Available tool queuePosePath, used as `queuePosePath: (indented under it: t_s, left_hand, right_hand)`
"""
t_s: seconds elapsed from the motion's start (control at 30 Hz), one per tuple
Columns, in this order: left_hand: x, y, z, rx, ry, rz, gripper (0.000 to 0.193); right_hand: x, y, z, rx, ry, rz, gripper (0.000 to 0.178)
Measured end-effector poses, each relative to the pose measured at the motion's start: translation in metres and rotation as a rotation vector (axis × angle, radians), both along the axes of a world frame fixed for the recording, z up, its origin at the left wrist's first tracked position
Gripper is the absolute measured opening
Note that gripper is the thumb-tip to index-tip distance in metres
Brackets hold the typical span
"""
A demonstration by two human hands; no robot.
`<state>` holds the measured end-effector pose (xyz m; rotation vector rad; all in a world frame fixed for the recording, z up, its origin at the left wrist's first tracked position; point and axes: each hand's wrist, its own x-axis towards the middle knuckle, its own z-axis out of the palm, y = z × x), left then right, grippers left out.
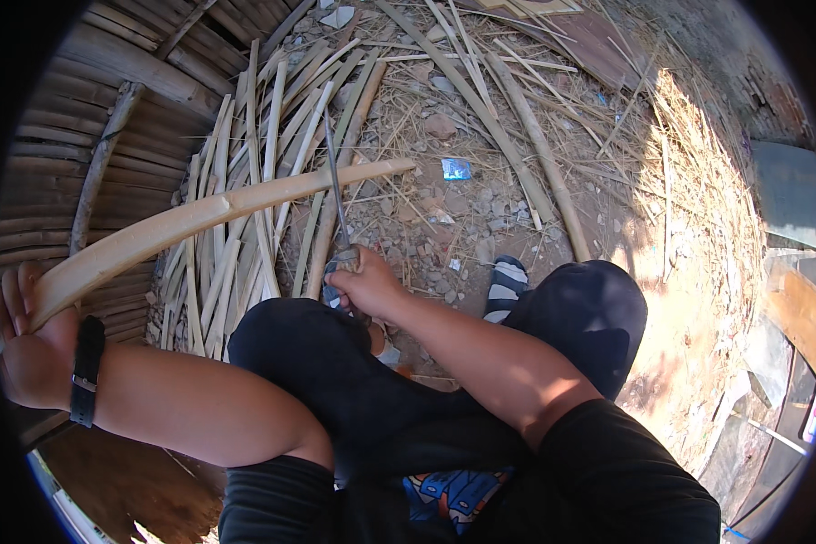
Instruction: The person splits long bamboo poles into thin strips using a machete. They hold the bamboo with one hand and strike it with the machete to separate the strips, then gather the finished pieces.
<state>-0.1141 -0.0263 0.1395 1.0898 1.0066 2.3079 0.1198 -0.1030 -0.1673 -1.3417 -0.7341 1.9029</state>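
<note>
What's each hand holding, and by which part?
Left hand: long pale bamboo strip, by its left end. Right hand: thin dark metal-bladed knife, by its handle.

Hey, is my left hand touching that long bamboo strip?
Touching: the head view shows the left hand closed around the left end of the bamboo strip.

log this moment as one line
left hand: holds bamboo strip | right hand: holds knife, crossing bamboo strip | nearby: loose strips
</note>
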Motion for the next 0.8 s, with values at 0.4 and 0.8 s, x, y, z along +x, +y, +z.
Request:
queuePosePath:
  t_s: [0.4,0.8]
  left_hand:
    - [-0.029,-0.001,0.0,0.03,0.005,-0.116,0.014]
    - [-0.003,0.002,-0.005,-0.009,0.027,0.079,0.014]
  right_hand:
    - [0.018,0.005,-0.011,-0.067,-0.186,0.017,0.052]
    - [0.02,0.017,-0.045,0.146,-0.43,0.069,0.054]
